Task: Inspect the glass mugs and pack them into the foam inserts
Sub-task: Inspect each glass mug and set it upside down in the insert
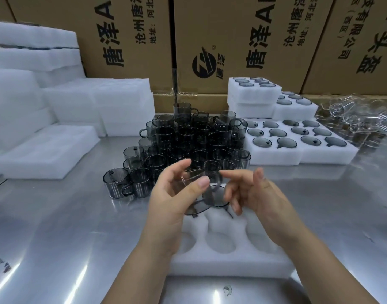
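A smoky grey glass mug (206, 189) is tilted in the air above the near foam insert (232, 260). My left hand (177, 194) holds it with thumb and fingers round its rim side. My right hand (254, 194) touches its other side with curled fingers. One grey mug (194, 210) sits in a far-row pocket of this insert, and the near pockets show bare white foam. A large pile of grey mugs (188, 143) stands stacked on the steel table behind my hands.
Filled foam inserts (297, 150) lie to the right, with more stacked behind (251, 99). Clear glass mugs (352, 119) crowd the far right. Foam sheets (45, 150) pile up on the left. Cardboard boxes (232, 40) line the back.
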